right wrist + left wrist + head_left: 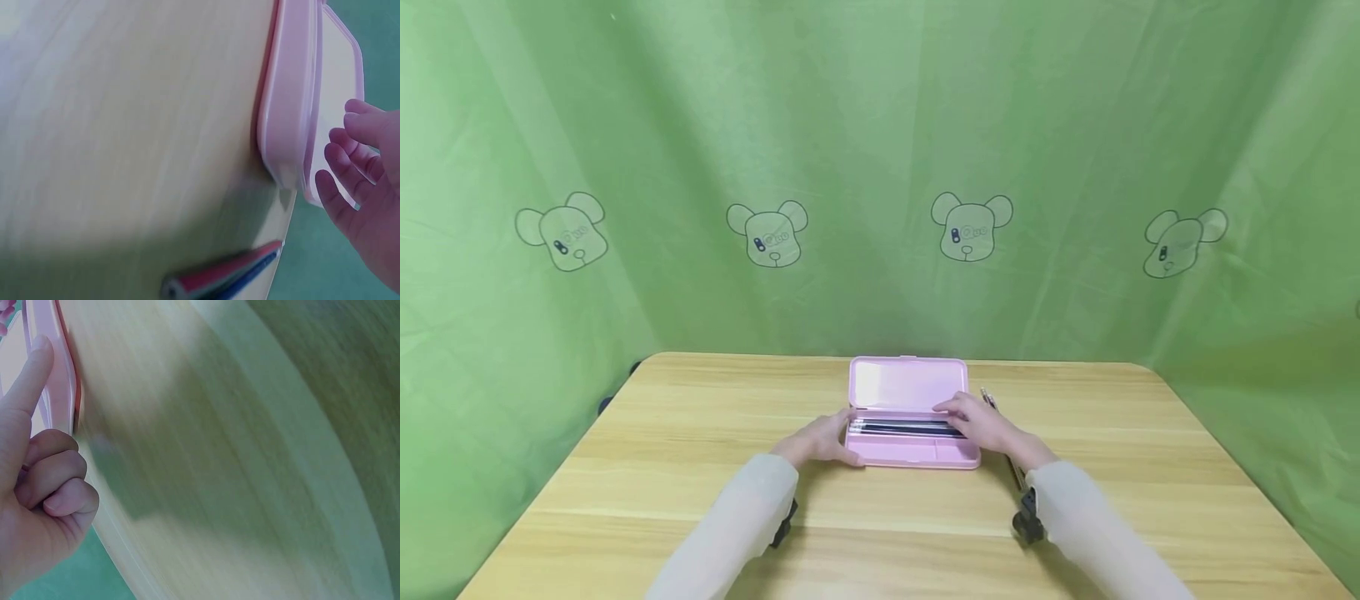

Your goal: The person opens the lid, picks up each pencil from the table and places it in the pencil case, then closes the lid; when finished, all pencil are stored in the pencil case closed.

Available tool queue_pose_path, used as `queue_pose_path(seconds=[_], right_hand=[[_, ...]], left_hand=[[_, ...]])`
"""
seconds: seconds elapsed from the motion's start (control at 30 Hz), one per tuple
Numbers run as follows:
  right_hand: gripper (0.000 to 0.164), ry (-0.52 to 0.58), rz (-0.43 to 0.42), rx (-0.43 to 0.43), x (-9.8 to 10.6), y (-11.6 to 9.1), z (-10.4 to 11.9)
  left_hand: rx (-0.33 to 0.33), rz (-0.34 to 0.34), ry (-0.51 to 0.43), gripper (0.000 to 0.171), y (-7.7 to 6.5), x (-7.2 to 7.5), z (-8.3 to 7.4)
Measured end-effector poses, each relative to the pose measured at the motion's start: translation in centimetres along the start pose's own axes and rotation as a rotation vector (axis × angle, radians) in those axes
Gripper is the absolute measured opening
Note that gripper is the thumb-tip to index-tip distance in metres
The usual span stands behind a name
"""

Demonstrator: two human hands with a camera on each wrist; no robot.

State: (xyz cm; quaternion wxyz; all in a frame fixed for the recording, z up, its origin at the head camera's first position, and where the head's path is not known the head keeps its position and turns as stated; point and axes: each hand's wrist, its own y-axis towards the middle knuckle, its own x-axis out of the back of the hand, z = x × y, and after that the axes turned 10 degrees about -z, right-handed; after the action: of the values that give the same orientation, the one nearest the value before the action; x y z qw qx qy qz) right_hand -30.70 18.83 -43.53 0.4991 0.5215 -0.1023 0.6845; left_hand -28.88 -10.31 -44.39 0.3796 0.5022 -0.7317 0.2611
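A pink pencil case [880, 452] lies on the table with its lid [910, 383] raised at the back. Several dark pencils [902, 428] lie lengthwise in its rear compartment. My left hand [822, 437] grips the left end of the case; in the left wrist view the thumb [36, 372] lies straight along the case wall and the other fingers are curled. Over the right end of the case is my right hand [988, 423], and in the right wrist view its fingers [340, 165] are loosely bent with nothing between them. It covers the right ends of the pencils.
More pencils [1017, 473] lie on the table right of the case, partly under my right forearm. In the right wrist view these pencils [231, 270] show red and blue sides. A green curtain [880, 167] hangs behind the wooden table [715, 400].
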Motion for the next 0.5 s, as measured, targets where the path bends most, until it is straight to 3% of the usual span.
queue_pose_path(seconds=[0.2,0.5], right_hand=[[0.026,0.001,-0.014,-0.018,1.0,-0.9,-1.0],[0.030,0.026,0.003,-0.128,2.8,-2.8,-2.8]], left_hand=[[0.001,0.002,-0.007,0.092,0.1,-0.1,0.1],[0.000,0.004,-0.009,0.093,0.1,0.0,0.2]])
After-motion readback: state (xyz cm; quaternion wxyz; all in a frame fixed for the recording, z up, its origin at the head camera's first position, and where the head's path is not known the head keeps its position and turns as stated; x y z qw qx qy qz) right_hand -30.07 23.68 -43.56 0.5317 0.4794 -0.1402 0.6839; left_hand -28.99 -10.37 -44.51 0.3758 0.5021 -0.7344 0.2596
